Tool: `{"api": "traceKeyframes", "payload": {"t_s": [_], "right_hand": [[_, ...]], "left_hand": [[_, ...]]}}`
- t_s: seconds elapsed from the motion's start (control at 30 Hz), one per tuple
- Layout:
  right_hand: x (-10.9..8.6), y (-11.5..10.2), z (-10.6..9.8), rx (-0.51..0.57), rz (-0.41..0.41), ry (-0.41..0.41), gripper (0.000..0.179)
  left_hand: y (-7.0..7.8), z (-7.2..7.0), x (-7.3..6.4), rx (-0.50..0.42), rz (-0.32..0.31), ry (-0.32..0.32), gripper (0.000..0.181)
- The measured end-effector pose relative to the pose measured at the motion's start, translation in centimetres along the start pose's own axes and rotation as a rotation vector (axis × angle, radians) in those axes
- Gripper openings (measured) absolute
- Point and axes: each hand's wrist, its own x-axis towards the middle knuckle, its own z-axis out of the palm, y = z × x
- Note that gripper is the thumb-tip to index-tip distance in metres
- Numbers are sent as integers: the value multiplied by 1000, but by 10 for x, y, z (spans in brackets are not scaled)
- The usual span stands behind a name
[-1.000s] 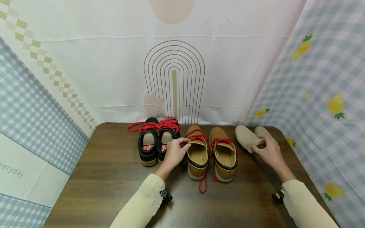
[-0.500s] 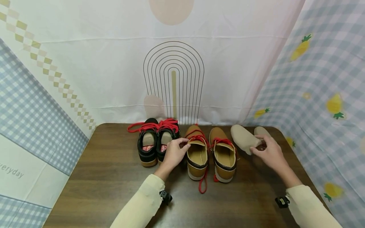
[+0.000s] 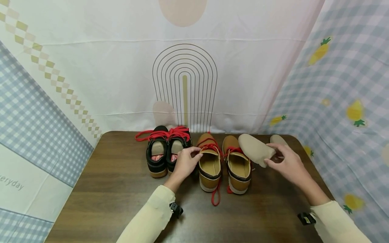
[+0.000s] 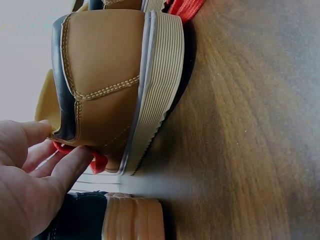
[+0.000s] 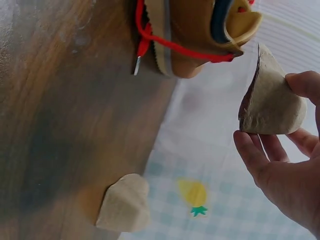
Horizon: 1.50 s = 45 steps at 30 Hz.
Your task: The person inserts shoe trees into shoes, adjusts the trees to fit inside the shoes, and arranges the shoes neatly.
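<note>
Right grip [image 3: 288,161]: bare hand, thumb and fingers pinched on the near end of a beige insert [image 3: 255,148]. Insert: hollow, rounded toe toward ten o'clock; held tilted, raised off the bench, at ten o'clock from the hand. In the head view its edge overlapped the right tan shoe [image 3: 241,184]; the right wrist view showed a gap between the two.

Second beige insert [image 3: 278,139]: at eleven o'clock from the right grip, on the bench near its far edge, partly hidden by the hand.

Left grip [image 3: 185,162]: bare hand, thumb and fingers pinched on the collar edge of the left tan shoe [image 3: 208,184], at its ten o'clock side.

Tan shoes: two, side by side, upright, toes toward twelve o'clock, dark collars, red laces. One lace loop [image 3: 216,199] lay on the bench at the left shoe's six o'clock.

Black shoes [image 3: 157,165]: one pair, at ten o'clock from the left grip, upright, side by side; right one partly covered by the hand. Red laces [image 3: 179,131] heaped over both, one loop toward nine o'clock.

Bench [image 3: 121,202]: brown wood grain, beneath all footwear.

Backdrop: white cloth [image 3: 249,74] at twelve o'clock; blue checked cloth [image 3: 334,135] with pineapples at two o'clock.
</note>
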Motion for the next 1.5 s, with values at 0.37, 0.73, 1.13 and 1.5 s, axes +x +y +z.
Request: {"api": "traceKeyframes", "payload": {"t_s": [0.37,0.73,1.13,1.5], "right_hand": [[-7,-31,-5,70,-65,-62,53],[-16,-62,-2,152,-81,-194,55],[-18,-85,10,140,-124,-263,52],[-12,-101,23,92,-172,-248,49]], "left_hand": [[1,-2,3,3,10,4,20],[2,-2,3,-15,9,-8,20],[2,-3,-1,-33,4,-16,21],[0,-3,-1,-23,19,-4,19]]}}
